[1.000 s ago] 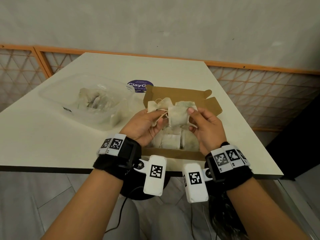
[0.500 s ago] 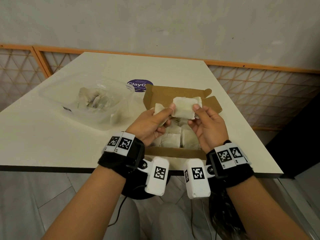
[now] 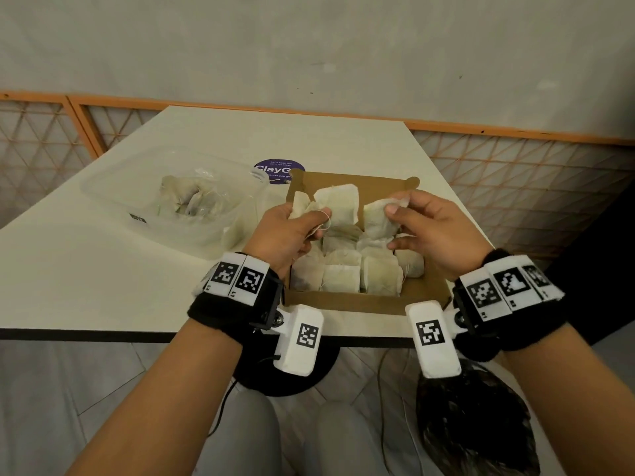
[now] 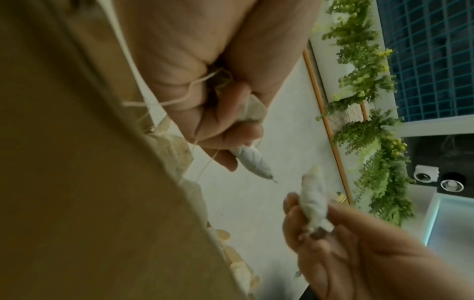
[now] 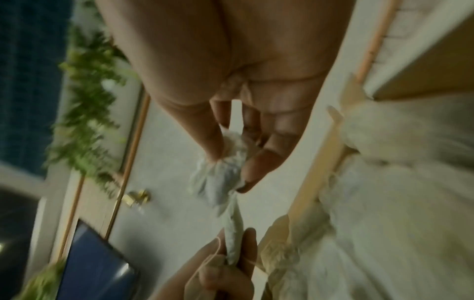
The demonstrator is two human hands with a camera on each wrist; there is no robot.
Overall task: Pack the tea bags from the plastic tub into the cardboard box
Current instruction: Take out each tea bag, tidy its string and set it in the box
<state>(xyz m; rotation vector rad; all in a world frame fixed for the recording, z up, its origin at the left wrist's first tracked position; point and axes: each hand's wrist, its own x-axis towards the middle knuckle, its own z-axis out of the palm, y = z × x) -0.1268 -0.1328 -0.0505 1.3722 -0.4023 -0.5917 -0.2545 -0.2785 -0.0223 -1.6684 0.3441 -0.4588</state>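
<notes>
An open cardboard box (image 3: 347, 305) sits at the table's near edge with several tea bags (image 3: 343, 278) packed in rows inside. Above it my left hand (image 3: 292, 231) grips a small bunch of tea bags (image 3: 338, 207) with loose strings. My right hand (image 3: 433, 231) pinches a single tea bag (image 3: 379, 219) between thumb and fingers, apart from the left bunch. The left wrist view shows the left hand's tea bag (image 4: 252, 162) and the right hand's tea bag (image 4: 314, 199). The clear plastic tub (image 3: 113, 190) at the left holds more tea bags (image 3: 187, 201).
A round purple sticker (image 3: 278, 168) lies on the white table (image 3: 103, 280) behind the box. An orange-framed lattice railing (image 3: 515, 180) runs behind and to the right of the table. The table's front edge is just below the box.
Both hands held one cluster of tea bags together; now they have drawn apart, the right hand taking a single bag to the right while the left keeps the others.
</notes>
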